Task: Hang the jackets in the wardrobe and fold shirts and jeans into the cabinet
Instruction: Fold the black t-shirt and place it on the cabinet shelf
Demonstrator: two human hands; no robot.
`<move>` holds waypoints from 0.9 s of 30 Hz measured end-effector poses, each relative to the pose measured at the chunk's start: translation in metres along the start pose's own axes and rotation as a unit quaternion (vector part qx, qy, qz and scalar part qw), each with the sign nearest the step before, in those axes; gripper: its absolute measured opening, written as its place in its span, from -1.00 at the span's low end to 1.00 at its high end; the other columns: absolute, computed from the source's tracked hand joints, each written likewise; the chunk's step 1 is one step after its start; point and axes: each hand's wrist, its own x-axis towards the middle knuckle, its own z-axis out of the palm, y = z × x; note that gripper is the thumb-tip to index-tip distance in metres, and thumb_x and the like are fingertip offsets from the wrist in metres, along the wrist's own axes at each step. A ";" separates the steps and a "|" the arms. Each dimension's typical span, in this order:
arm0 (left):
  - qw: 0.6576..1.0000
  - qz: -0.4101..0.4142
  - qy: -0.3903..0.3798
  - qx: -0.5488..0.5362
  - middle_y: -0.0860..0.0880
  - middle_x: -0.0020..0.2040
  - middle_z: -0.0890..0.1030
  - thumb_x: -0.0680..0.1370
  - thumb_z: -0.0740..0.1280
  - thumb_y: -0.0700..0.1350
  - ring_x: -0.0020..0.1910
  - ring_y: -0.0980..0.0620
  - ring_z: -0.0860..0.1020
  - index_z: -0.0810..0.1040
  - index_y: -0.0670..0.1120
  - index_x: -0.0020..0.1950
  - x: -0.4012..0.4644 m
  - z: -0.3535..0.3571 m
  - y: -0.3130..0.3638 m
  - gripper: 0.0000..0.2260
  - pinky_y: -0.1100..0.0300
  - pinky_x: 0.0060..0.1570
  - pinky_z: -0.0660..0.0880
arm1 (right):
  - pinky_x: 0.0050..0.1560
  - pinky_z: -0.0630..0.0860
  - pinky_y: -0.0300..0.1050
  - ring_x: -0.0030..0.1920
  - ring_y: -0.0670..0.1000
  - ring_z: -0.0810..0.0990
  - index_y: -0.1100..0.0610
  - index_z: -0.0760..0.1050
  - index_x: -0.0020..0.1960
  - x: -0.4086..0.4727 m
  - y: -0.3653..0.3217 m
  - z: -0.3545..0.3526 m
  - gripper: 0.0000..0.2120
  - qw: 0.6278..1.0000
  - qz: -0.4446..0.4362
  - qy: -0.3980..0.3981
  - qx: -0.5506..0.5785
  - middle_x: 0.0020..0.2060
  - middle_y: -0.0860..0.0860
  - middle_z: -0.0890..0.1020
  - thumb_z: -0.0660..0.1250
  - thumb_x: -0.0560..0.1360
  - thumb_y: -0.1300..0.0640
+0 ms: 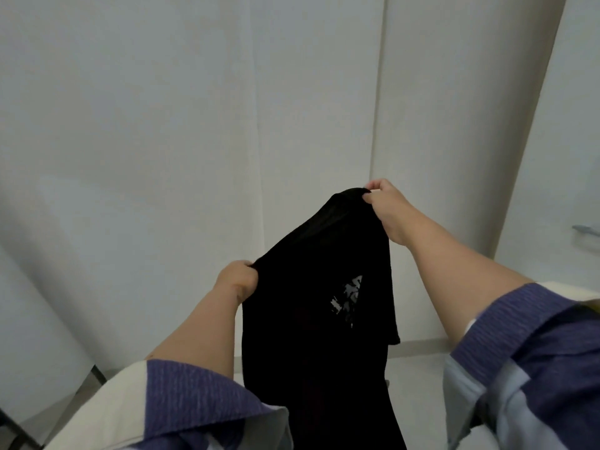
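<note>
Pinching its top edge, left hand (238,277) and right hand (386,203) held the hanging black printed cotton shirt (311,319); level, taut shoulders would fold neater.

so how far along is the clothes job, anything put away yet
Nothing put away shows in this view. In hand: a black shirt with a pale print, held up in the air, the left hand gripping one top edge and the right hand pinching the other, higher. It hangs unfolded in front of pale panels. Left: folding this shirt and storing it; other clothes are out of view.
</note>
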 end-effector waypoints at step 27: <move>0.945 0.092 0.214 0.230 -0.08 0.12 0.54 0.52 0.19 -0.17 0.08 -0.13 0.53 0.62 0.05 0.13 -0.005 -0.082 0.094 -0.70 0.08 0.06 0.37 | -0.12 0.58 -0.13 -0.24 0.03 0.68 0.15 0.56 -0.02 -0.021 -0.035 -0.043 -0.86 0.930 0.059 0.111 -0.344 -0.47 0.07 0.67 0.25 0.53 0.14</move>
